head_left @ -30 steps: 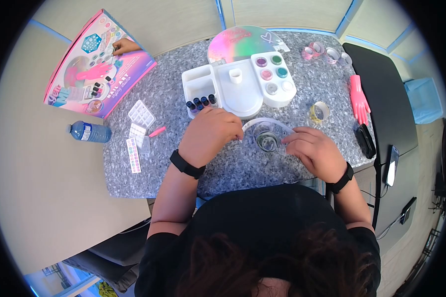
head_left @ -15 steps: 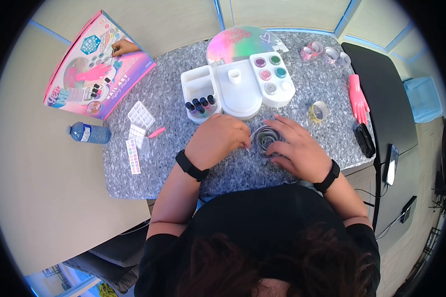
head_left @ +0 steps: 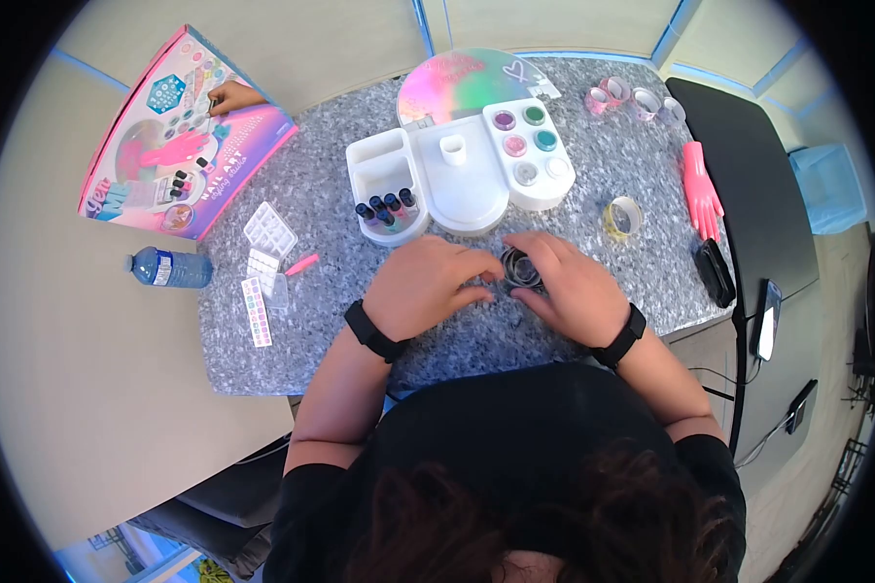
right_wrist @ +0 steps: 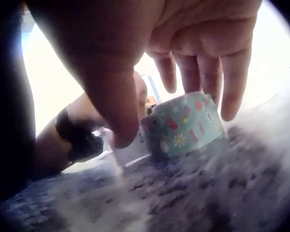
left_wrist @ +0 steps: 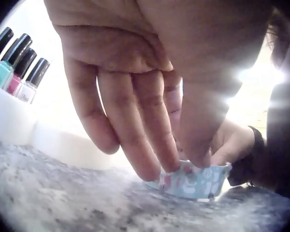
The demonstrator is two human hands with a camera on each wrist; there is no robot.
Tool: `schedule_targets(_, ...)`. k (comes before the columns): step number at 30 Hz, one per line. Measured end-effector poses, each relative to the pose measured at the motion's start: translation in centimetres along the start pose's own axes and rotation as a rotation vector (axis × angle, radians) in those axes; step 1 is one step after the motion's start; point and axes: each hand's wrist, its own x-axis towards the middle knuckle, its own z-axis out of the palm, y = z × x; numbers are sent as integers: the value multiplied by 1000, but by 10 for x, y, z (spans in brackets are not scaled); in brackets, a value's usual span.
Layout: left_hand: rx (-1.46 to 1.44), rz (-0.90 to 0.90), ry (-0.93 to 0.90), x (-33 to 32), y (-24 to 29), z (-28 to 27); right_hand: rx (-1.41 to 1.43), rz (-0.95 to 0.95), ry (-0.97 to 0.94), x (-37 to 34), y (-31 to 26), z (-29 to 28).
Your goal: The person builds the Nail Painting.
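Observation:
A coiled printed strip [head_left: 522, 269] sits on the speckled tabletop between both hands. Its pale teal outer face [right_wrist: 186, 126] carries small flowers and red shapes, and a whitish length shows by the right thumb. My right hand [head_left: 578, 290] curves round the coil from the right, thumb on the near side and fingers over the far side. On the left, my left hand [head_left: 428, 284] has its thumb and forefinger parted at the coil's edge. Its long fingers [left_wrist: 150, 130] reach down loosely, their tips overlapping the strip in the left wrist view.
A white station [head_left: 465, 194] with several nail polish bottles [head_left: 384, 207] and glitter pots stands just beyond. Another roll [head_left: 622, 220] and a pink model hand [head_left: 700, 192] lie to the right. Stickers [head_left: 256, 313], a water bottle [head_left: 170, 267] and a large box [head_left: 190, 136] are leftward.
The strip, held out in a loose arc a second ago, is now wound into a smaller coil. The right hand has moved left and closed round it; the left thumb and forefinger have parted.

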Motion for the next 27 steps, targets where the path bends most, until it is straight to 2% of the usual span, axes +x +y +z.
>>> schedule_targets(1,2,-53,4,1,2,2,1,2,-1,2,1,-2)
schedule_targets(3,-62,-62,21,3,3,6,-102,-208,123,6,5,-12)
schedule_targets(4,-122,-71,40,4,4,7,-105,-204,124,4,6,-20)
schedule_targets(6,-171,-88,76,3,6,5,-227,-110,201,-3,10,-42)
schedule_targets(7,-217,-109,112,3,7,2,-288,-97,302,-6,15,-50)
schedule_targets(8,-217,-107,110,3,7,0,-289,-95,303,-11,20,-54)
schedule_targets(10,-209,-113,172,3,7,-3,-321,203,409,-21,30,-60)
schedule_targets(11,-211,-109,177,3,6,-3,-398,189,465,-24,39,-60)
schedule_targets(12,-252,-95,188,3,4,-3,-408,188,466,-28,48,-57)
schedule_targets(14,-303,-83,203,4,6,-1,-414,345,349,-38,63,-48)
schedule_targets(16,-395,-83,180,8,7,-7,-423,359,336,-36,60,-48)
schedule_targets(17,-391,-84,180,12,10,-10,-392,304,318,-34,50,-51)
schedule_targets(18,-311,19,231,16,15,-13,-356,251,299,-32,40,-54)
schedule_targets(19,-233,120,279,18,20,-15,-303,71,311,-28,33,-56)
schedule_targets(20,-230,117,274,21,26,-16,-296,72,312,-25,22,-56)
schedule_targets(22,-52,378,284,25,35,-16,-232,-274,298,-20,0,-54)
schedule_targets(23,-50,376,282,23,35,-16,-229,-275,298,-19,-7,-51)
schedule_targets(25,268,346,58,17,30,-16,-259,-383,180,-18,-15,-48)
schedule_targets(27,384,349,25,11,23,-15,-292,-395,145,-17,-13,-42)
